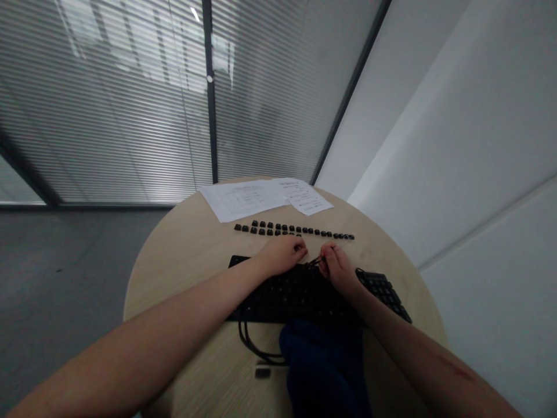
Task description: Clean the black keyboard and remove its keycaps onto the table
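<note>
A black keyboard (pixel 300 296) lies across the round wooden table, with many keys off its left and middle part. Above its back edge my left hand (pixel 285 253) has its fingers curled closed; what they hold, if anything, is hidden. Just to its right, my right hand (pixel 334 264) pinches a thin dark item (pixel 314 262), which looks like a cable or tool and reaches toward my left hand. Behind both hands, loose black keycaps (pixel 285 228) stand in two rows. Keys remain on the keyboard's right end (pixel 383 290).
Printed paper sheets (pixel 248 197) lie at the table's (pixel 161 261) far side. A black cable (pixel 250 345) loops off the keyboard's front edge, near a small dark object (pixel 263 370). Blue cloth (pixel 326 366) shows at the near edge. Blinds and a white wall stand beyond.
</note>
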`<state>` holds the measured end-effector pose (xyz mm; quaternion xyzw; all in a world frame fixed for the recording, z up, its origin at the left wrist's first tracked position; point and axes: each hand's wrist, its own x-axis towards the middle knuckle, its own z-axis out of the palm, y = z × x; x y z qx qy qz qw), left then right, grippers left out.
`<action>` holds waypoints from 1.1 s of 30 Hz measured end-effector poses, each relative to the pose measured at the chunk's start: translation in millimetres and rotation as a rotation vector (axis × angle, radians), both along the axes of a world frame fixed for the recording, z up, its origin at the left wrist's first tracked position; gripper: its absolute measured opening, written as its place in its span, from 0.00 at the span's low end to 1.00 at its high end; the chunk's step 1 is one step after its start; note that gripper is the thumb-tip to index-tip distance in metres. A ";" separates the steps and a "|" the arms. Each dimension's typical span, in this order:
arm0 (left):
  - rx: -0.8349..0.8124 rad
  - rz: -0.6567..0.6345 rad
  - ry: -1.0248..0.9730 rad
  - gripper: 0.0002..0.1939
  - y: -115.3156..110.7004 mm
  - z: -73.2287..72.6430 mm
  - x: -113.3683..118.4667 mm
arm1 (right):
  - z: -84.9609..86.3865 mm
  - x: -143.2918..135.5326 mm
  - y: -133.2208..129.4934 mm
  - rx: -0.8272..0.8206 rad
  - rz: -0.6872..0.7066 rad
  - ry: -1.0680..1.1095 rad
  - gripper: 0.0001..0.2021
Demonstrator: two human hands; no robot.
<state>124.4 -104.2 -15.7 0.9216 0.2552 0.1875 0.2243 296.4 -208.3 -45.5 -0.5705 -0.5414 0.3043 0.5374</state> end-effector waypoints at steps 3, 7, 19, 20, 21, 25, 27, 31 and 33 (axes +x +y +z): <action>-0.014 -0.092 -0.089 0.10 -1.5 2.9 -2.2 | 0.2 -1.4 1.3 -0.006 -0.022 0.013 0.20; -0.043 -0.182 -0.071 0.10 -3.5 3.0 -4.9 | -0.4 -2.2 2.9 0.028 -0.046 0.055 0.21; -0.103 -0.079 -0.069 0.11 -1.5 8.9 -9.1 | 17.4 -8.0 -6.2 0.115 -0.065 -0.421 0.12; -0.103 -0.076 -0.070 0.11 -0.9 9.3 -9.4 | 22.4 -7.9 -9.0 0.127 -0.066 -0.484 0.12; -0.101 -0.071 -0.075 0.11 0.1 9.6 -10.0 | 27.9 -7.1 -12.4 0.141 -0.073 -0.536 0.11; -0.078 -0.028 -0.111 0.08 5.9 13.2 -15.6 | 51.1 5.8 -29.3 0.185 -0.197 -0.596 0.10; -0.025 -0.002 -0.115 0.09 8.3 19.5 -19.6 | 60.7 15.6 -36.4 0.214 -0.277 -0.570 0.10; 0.143 0.027 -0.027 0.07 12.3 39.6 -20.3 | 68.3 29.5 -39.2 0.309 -0.398 -0.551 0.10; 0.206 0.010 0.041 0.05 17.3 47.5 -12.6 | 66.4 32.1 -35.9 0.334 -0.402 -0.564 0.10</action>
